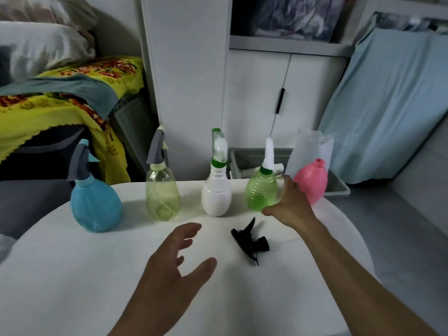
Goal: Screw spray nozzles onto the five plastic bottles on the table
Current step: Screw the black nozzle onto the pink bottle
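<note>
A: Starting at the left of the frame, what stands on the white desk?

B: A row of five bottles along its far edge. First the blue bottle with a grey-and-blue spray nozzle on it, then the clear yellowish bottle with a grey nozzle, then the white bottle with a clear green-collared nozzle.

A: And further right?

B: The ribbed green bottle with a white nozzle, and last the pink bottle, whose neck is open, with no nozzle on it.

A: Where is the loose nozzle?

B: The black spray nozzle lies on its side on the desk, in front of the green bottle, at centre frame.

A: The hands?

B: The left hand hovers over the desk at lower centre, fingers spread and holding nothing, just left of the black nozzle. The right hand reaches between the green and pink bottles, fingers loosely apart, thumb by the green bottle's base; I cannot tell whether it touches either bottle.
</note>
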Available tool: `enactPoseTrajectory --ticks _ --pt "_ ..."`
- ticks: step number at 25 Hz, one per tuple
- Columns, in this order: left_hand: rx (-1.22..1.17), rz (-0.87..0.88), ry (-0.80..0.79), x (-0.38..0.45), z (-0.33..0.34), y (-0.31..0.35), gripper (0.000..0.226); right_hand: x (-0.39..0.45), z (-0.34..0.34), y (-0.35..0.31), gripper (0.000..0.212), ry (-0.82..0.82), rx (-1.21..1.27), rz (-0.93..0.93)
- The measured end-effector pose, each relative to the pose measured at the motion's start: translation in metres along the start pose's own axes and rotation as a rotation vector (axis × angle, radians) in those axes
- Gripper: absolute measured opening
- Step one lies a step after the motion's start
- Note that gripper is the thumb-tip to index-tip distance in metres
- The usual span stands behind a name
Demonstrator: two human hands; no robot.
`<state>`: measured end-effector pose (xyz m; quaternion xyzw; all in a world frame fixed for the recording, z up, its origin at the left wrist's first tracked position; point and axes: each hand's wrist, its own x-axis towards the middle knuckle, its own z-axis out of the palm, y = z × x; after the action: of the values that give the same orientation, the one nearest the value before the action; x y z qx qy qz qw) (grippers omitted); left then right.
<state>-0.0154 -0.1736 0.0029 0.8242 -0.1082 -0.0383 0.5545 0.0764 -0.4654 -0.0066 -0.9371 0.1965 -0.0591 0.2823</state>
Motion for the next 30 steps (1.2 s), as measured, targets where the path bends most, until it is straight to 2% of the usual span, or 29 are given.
enactPoseTrajectory --ticks 2,4,5,7,9,11,14,16,18,20,22,24,26,27,28,30 --pt "-0.002 0.009 -0.01 -0.001 0.001 0.001 0.051 -0.002 -0.023 0.012 0.072 0.011 -0.031 0.107" --pt "-0.011 0.027 -0.012 -0.001 0.001 0.002 0.05 -0.001 -0.039 0.023 0.051 0.212 0.042 0.239" --pt "-0.008 0.034 -0.014 -0.002 0.001 0.002 0.051 0.0 -0.042 0.029 0.05 0.353 0.103 0.293" --pt "-0.005 0.04 -0.003 -0.004 0.001 0.001 0.051 0.008 -0.044 0.037 0.066 0.532 0.23 0.333" --pt "0.004 0.04 0.022 -0.003 0.001 -0.002 0.053 0.024 -0.044 0.043 0.094 0.533 0.332 0.322" --pt "0.031 0.047 0.038 -0.002 0.001 -0.004 0.054 0.039 -0.038 0.048 0.102 0.48 0.379 0.316" --pt "0.034 0.053 0.057 0.0 -0.002 0.0 0.054 0.043 -0.024 0.056 0.08 0.408 0.457 0.243" --pt "0.018 0.066 0.069 0.001 -0.005 0.002 0.053 0.037 -0.028 0.056 0.062 0.474 0.452 0.229" --pt "0.011 0.088 0.069 0.0 -0.007 0.001 0.051 0.026 -0.038 0.053 0.039 0.607 0.366 0.225" --pt "0.017 0.098 0.049 -0.004 -0.008 0.003 0.047 0.012 -0.045 0.05 0.034 0.678 0.237 0.217" --pt "0.019 0.101 0.036 -0.012 -0.006 0.008 0.047 -0.005 -0.051 0.053 0.052 0.589 0.233 0.254" --pt "0.016 0.114 0.039 -0.016 -0.005 0.01 0.049 -0.009 -0.063 0.056 0.083 0.495 0.308 0.279" --pt "0.042 0.12 0.036 -0.016 -0.006 0.008 0.052 0.004 -0.073 0.054 0.115 0.443 0.241 0.172" --pt "0.055 0.111 0.043 -0.015 -0.006 0.006 0.054 0.015 -0.073 0.048 0.123 0.37 0.214 0.099" --pt "0.061 0.097 0.051 -0.014 -0.008 0.003 0.054 0.027 -0.07 0.04 0.124 0.264 0.232 0.045" --pt "0.074 0.083 0.069 -0.007 -0.01 -0.002 0.054 0.05 -0.05 0.032 0.11 0.056 0.35 0.052"
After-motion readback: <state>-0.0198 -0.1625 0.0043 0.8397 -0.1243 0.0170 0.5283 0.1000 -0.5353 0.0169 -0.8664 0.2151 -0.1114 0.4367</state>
